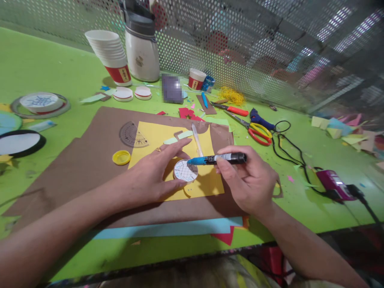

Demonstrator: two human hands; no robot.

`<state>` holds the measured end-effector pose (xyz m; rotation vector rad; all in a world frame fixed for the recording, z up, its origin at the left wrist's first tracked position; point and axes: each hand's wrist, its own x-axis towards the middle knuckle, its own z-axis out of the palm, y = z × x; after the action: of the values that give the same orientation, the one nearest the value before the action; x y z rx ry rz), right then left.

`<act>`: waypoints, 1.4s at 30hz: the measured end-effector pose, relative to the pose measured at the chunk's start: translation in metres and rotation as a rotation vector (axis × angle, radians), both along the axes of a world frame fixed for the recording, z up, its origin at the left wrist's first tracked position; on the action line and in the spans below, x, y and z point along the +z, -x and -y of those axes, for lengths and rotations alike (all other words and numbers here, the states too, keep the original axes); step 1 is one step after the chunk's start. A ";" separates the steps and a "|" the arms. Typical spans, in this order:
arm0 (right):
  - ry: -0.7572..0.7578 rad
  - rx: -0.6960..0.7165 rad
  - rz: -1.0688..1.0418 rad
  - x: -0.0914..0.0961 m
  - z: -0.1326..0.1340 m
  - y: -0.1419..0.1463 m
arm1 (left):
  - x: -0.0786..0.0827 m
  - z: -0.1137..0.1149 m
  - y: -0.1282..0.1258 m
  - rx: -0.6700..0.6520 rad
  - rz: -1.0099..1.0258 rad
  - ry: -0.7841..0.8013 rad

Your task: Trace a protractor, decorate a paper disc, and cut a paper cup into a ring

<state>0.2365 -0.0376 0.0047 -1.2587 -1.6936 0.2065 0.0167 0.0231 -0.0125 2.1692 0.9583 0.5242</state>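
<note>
My left hand (153,172) rests on the yellow paper sheet (210,182), thumb and fingers closed round a small white disc (185,171) marked with a grid of lines. My right hand (246,180) grips a marker (219,159) with a black barrel and blue front, its tip touching the disc's upper edge. The yellow sheet lies on a brown cardboard sheet (75,168). A clear protractor (132,135) and a yellow bottle cap (121,157) lie just left of my left hand. A pale stick (196,138) lies on the yellow sheet behind the disc.
Red-and-yellow scissors (255,130), an orange-handled cutter (234,109) and a purple glue gun (333,184) with black cable lie to the right. Stacked paper cups (111,56), a white thermos (141,52), cut cup bases (132,94) and paper scraps stand behind. A perforated metal screen (270,48) backs the green table (36,68).
</note>
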 end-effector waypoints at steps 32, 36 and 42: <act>-0.036 -0.002 0.005 0.000 0.002 -0.001 | 0.000 0.001 0.000 -0.004 0.001 -0.001; -0.024 -0.013 -0.005 -0.002 0.001 -0.001 | 0.001 0.001 0.000 -0.003 0.007 0.000; -0.010 -0.029 -0.011 -0.002 0.002 -0.003 | 0.003 0.001 0.000 0.001 -0.017 0.016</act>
<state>0.2392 -0.0399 0.0024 -1.2723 -1.6636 0.1874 0.0165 0.0219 -0.0099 2.1619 0.9692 0.4979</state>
